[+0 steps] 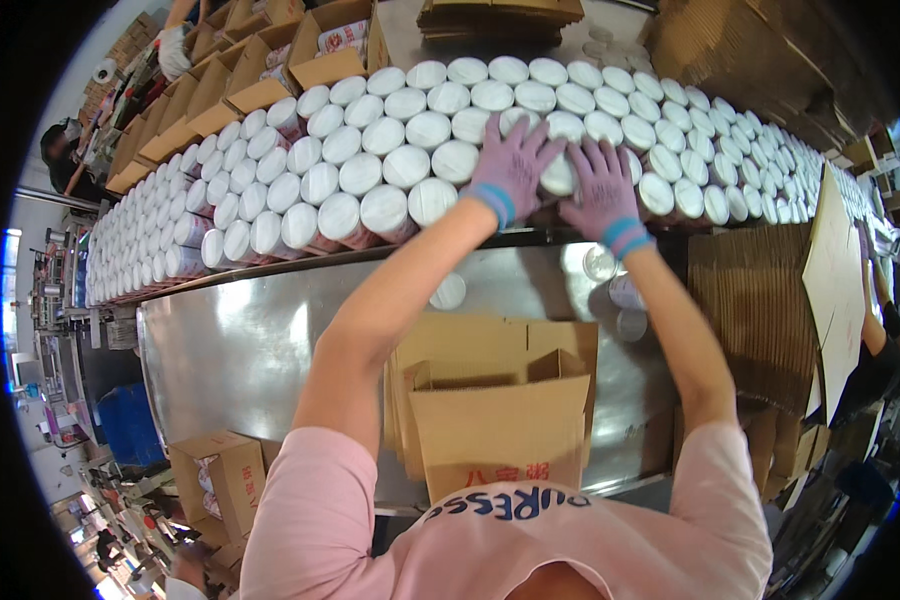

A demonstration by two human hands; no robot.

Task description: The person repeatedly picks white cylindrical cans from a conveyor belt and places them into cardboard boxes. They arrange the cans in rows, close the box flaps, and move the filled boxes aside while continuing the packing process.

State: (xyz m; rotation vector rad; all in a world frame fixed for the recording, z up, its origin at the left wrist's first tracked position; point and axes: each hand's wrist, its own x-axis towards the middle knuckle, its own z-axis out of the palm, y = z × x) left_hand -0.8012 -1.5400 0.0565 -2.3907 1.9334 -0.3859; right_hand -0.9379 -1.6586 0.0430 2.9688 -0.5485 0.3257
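My left hand (516,166), in a purple knit glove with a blue cuff, lies over white-lidded cans (407,166) with its fingers spread. Beside it, my right hand (604,180) wears a matching glove and reaches over the same rows, fingers apart. One can (559,178) shows between the two hands, near the front edge of the rows. The palms hide the cans beneath them, so whether either hand grips one is unclear. Close in front of my body, an open cardboard box (499,427) stands on the metal table (229,352).
Loose round lids (448,291) and a can lying on its side (626,292) are on the table. Flattened cartons (750,307) are stacked at right. Open boxes (337,56) line the far left side, where another person's gloved hand (172,52) appears. A filled box (221,480) sits lower left.
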